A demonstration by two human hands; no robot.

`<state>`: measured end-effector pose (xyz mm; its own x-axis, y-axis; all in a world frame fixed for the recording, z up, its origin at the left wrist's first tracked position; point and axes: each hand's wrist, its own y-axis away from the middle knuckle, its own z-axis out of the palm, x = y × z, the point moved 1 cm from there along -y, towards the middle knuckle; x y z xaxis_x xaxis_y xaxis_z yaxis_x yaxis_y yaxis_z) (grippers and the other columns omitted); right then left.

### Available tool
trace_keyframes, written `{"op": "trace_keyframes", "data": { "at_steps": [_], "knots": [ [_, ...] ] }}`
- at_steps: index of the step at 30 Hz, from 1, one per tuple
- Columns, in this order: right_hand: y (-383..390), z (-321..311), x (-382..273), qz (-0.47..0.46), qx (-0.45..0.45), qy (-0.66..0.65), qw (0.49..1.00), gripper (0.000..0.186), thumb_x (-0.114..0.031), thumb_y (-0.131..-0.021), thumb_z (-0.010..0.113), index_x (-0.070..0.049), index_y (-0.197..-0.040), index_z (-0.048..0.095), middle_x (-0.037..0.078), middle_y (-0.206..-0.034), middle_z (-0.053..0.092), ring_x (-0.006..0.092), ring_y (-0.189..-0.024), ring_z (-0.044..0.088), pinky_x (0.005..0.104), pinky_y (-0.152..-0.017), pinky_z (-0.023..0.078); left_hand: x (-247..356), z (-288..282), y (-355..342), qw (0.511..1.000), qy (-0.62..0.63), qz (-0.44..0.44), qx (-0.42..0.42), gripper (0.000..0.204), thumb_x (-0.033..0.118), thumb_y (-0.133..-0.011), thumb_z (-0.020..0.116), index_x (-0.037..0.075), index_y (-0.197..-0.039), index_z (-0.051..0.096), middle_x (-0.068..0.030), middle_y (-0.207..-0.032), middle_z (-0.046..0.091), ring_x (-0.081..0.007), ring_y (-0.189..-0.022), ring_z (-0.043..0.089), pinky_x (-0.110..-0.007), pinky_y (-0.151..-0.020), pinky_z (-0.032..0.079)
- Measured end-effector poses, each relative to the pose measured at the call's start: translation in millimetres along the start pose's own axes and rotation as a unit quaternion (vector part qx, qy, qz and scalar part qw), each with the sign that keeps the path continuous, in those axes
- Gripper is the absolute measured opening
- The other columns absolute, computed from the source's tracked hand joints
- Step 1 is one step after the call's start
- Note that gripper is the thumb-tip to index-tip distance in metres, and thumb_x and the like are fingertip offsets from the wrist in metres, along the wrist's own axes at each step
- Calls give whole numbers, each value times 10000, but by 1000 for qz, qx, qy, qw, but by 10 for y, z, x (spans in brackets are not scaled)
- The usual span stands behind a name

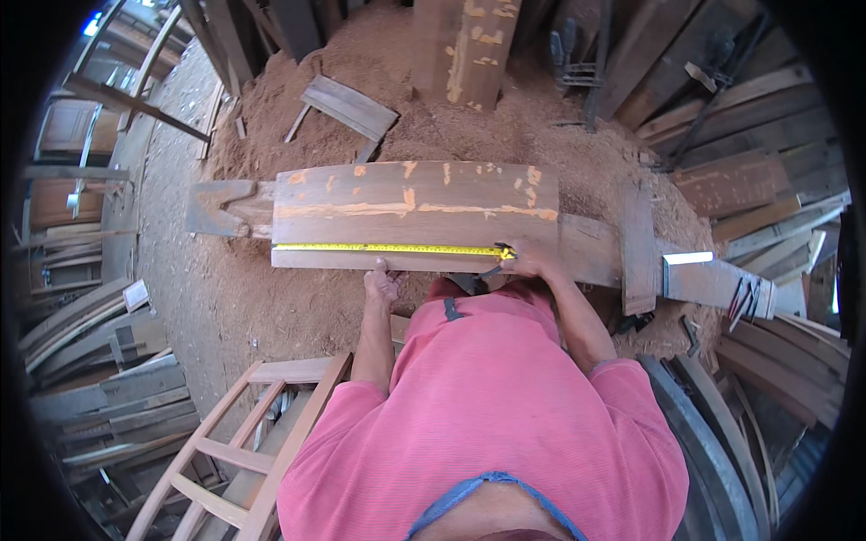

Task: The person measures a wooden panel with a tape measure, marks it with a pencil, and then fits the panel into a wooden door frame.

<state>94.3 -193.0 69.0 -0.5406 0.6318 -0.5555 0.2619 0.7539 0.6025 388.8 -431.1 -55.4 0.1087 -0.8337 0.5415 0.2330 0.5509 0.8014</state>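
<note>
Head view: right hand [534, 260] holds yellow tape measure [397, 248] along board [361, 230].

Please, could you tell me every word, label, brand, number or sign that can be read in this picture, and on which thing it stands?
Yellow tape measure, along the wooden board: fine marks show, but any numbers are too small to read.
White rectangular piece at the left: too blurred to tell whether it bears print.
Nothing else readable; the pale orange patches on the board form no clear lettering.
</note>
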Motion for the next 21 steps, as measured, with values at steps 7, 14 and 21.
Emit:
{"op": "trace_keyframes", "data": {
  "at_steps": [7,14,21],
  "knots": [
    [675,-239,1003,119,84,-16,989,582,-221,-745,742,-147,-1304,597,175,-1211,647,368,-1135,600,453,-971,480,54,-60,-71,999,-37,-20,-6,333,319,-1040,468,54,-1241,489,-148,-1092,609,-328,-904,642,-515,-784,572],
    [662,-162,1298,153,113,61,980,599,-153,-731,713,-164,-1318,590,178,-1223,641,358,-1160,592,447,-987,474,55,-79,-112,997,-76,-27,-16,359,387,-1026,486,85,-1221,507,-134,-1003,636,-290,-843,630,-466,-729,548],
    [644,-162,1340,148,108,17,983,597,-135,-727,696,-162,-1314,594,172,-1235,639,358,-1167,588,445,-992,472,29,-117,-140,996,-91,-22,-12,371,419,-1021,484,105,-1216,507,-126,-951,638,-285,-789,622,-450,-674,519]
  ]
}}
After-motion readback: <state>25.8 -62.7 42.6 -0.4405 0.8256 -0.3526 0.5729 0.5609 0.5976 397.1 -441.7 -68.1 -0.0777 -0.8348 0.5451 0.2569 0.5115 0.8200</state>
